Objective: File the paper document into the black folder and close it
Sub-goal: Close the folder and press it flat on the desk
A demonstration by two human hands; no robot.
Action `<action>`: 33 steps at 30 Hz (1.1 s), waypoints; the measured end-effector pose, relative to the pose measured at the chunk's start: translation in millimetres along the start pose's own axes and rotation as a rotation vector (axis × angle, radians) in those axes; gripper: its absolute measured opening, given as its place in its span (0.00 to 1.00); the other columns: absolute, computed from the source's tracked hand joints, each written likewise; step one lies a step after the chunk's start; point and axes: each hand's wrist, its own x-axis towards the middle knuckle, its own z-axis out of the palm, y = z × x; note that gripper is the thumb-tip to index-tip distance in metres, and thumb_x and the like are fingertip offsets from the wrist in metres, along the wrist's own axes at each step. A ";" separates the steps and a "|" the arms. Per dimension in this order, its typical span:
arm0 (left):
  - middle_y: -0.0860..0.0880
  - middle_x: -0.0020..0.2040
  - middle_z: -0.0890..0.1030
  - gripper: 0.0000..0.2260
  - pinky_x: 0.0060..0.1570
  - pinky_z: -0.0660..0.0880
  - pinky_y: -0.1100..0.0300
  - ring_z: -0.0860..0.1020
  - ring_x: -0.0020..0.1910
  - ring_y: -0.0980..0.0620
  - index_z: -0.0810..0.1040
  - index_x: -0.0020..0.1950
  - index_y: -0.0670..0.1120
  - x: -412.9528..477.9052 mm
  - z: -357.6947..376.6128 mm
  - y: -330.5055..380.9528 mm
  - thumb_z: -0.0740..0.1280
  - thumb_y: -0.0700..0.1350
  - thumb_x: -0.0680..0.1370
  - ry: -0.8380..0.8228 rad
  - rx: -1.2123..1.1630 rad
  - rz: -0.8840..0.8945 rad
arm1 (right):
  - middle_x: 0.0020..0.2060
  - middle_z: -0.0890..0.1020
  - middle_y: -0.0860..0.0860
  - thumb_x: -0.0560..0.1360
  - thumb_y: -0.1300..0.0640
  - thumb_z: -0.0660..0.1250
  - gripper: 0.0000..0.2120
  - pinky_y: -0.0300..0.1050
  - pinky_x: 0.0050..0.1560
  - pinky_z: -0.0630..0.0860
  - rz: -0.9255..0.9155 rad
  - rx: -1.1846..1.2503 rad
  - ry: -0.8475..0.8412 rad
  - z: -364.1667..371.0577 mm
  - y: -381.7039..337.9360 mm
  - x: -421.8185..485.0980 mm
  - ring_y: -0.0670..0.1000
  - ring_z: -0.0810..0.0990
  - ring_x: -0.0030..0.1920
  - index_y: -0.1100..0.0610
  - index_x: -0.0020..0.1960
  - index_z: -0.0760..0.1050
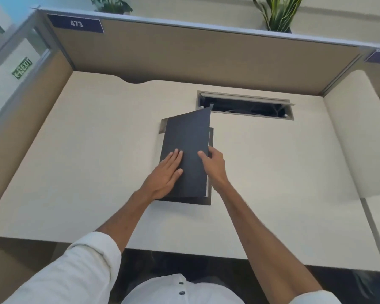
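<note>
The black folder (188, 137) lies in the middle of the cream desk (86, 150), its front cover lowered almost flat over the back cover. A thin white edge of the paper document (208, 141) shows along the folder's right side, between the covers. My left hand (166, 175) rests flat, fingers spread, on the lower left of the cover. My right hand (214, 164) grips the cover's right edge, thumb on top and fingers underneath. The rest of the paper is hidden inside.
An open cable slot (246, 105) is cut into the desk just behind and right of the folder. Tan cubicle partitions (184, 53) enclose the desk at the back and left. A second desk section (360, 139) adjoins on the right.
</note>
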 end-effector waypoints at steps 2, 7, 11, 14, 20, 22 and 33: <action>0.55 0.92 0.43 0.30 0.92 0.49 0.49 0.44 0.91 0.54 0.43 0.92 0.51 -0.8 6.8 -0.8 0.50 0.56 0.92 -0.032 0.011 -0.032 | 0.59 0.88 0.54 0.85 0.56 0.68 0.12 0.56 0.65 0.85 0.039 -0.036 0.023 -5.7 9.7 0.8 0.58 0.87 0.60 0.59 0.66 0.81; 0.51 0.92 0.42 0.30 0.92 0.47 0.51 0.43 0.92 0.52 0.44 0.91 0.47 -3.4 13.8 -9.7 0.51 0.54 0.92 -0.074 0.071 -0.066 | 0.63 0.86 0.56 0.83 0.60 0.67 0.18 0.59 0.67 0.84 0.145 -0.086 0.068 -11.9 26.8 5.2 0.60 0.87 0.61 0.58 0.72 0.74; 0.49 0.92 0.42 0.31 0.91 0.45 0.53 0.42 0.92 0.51 0.44 0.91 0.45 -0.4 13.7 -18.6 0.52 0.53 0.92 -0.093 0.160 -0.061 | 0.66 0.84 0.56 0.82 0.64 0.65 0.24 0.58 0.69 0.81 0.123 -0.193 0.073 -10.5 33.4 8.2 0.60 0.85 0.64 0.57 0.78 0.70; 0.48 0.92 0.41 0.32 0.91 0.46 0.52 0.42 0.92 0.50 0.43 0.91 0.45 2.5 14.5 -23.1 0.54 0.52 0.92 -0.112 0.217 -0.055 | 0.72 0.76 0.57 0.80 0.66 0.65 0.29 0.56 0.73 0.77 0.072 -0.345 0.056 -7.6 38.0 8.0 0.60 0.79 0.71 0.56 0.81 0.68; 0.47 0.91 0.39 0.34 0.91 0.45 0.52 0.41 0.92 0.48 0.41 0.91 0.45 4.3 23.6 -25.9 0.56 0.51 0.91 -0.139 0.298 -0.079 | 0.88 0.53 0.58 0.84 0.59 0.62 0.34 0.53 0.88 0.58 -0.134 -0.916 -0.203 -0.8 63.8 0.7 0.59 0.56 0.89 0.62 0.88 0.56; 0.48 0.91 0.39 0.34 0.91 0.45 0.52 0.41 0.92 0.48 0.40 0.91 0.45 4.2 26.7 -26.5 0.56 0.52 0.91 -0.123 0.303 -0.086 | 0.90 0.45 0.56 0.87 0.57 0.58 0.35 0.53 0.90 0.51 -0.133 -0.977 -0.225 -1.2 69.7 1.6 0.56 0.47 0.91 0.61 0.90 0.47; 0.52 0.92 0.40 0.32 0.91 0.48 0.52 0.42 0.92 0.52 0.42 0.91 0.47 4.7 26.7 -38.9 0.51 0.55 0.92 -0.029 0.294 -0.109 | 0.90 0.40 0.51 0.88 0.39 0.56 0.39 0.57 0.91 0.47 -0.286 -1.064 -0.343 14.9 72.8 9.1 0.55 0.42 0.91 0.51 0.91 0.42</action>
